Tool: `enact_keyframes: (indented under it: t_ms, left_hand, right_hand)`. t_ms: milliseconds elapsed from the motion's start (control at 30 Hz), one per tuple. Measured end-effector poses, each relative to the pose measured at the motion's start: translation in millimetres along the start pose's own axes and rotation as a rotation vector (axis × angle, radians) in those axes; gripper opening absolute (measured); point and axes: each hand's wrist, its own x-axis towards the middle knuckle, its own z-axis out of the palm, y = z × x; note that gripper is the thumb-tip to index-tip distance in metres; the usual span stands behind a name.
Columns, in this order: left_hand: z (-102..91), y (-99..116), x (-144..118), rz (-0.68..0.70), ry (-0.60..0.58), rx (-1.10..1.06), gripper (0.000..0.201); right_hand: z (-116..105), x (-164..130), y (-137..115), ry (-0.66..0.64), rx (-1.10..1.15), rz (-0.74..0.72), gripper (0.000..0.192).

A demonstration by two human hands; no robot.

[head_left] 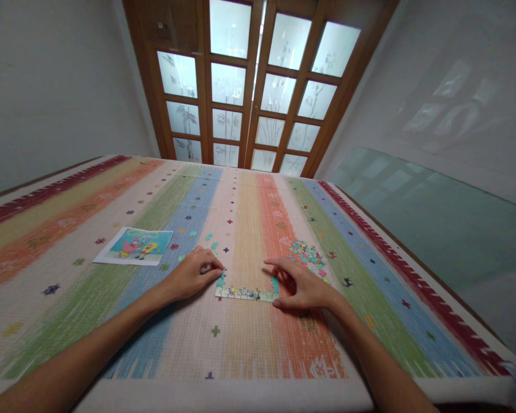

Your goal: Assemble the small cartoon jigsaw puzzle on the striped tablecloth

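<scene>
Two bare forearms reach in from the near edge of a table covered with a striped, multicoloured cloth (249,338). Between the hands, on the cloth's pale middle stripes, lies a partly assembled jigsaw puzzle (246,293): a thin bottom border strip of pale, speckled pieces with short teal uprights rising at each end, its centre unfilled. The left hand (193,274) rests palm down, fingers curled, fingertips pressing at the strip's left upright. The right hand (303,285) lies loosely spread, index finger extended beside the right upright. Just beyond the right hand sits a heap of loose puzzle pieces (307,255). Farther left lies a cartoon reference picture (134,245). Beyond the far edge stand frosted-glass doors (258,86).
</scene>
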Motion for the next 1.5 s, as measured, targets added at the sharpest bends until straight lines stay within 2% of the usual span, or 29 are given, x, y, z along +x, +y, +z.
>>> enact_keyframes:
  t_ms: [367, 733, 1067, 1200, 1367, 1500]
  left_hand:
    - [-4.1, -1, 5, -0.104, 0.059, -0.062, 0.02]
    - [-2.7, -4, 4, 0.029, 0.141, 0.109, 0.02]
    - [6.5, -5, 1, 0.062, 0.104, 0.222, 0.02]
    - [-5.6, -9, 2, 0.041, 0.104, 0.224, 0.022]
    - [-29.9, -24, 4, -0.055, 0.252, 0.25, 0.027]
    - [-35.3, -38, 6, -0.083, 0.276, 0.291, 0.031]
  right_hand:
    - [1, 0, 3, -0.013, -0.005, -0.005, 0.08]
    - [0, 0, 1, -0.012, -0.009, -0.009, 0.079]
    - [0, -1, 2, -0.012, 0.002, -0.017, 0.08]
    - [0, -1, 3, -0.004, 0.0, -0.02, 0.08]
    - [-1, -1, 2, -0.003, 0.007, -0.015, 0.079]
    - [-1, -2, 2, -0.001, 0.011, -0.011, 0.079]
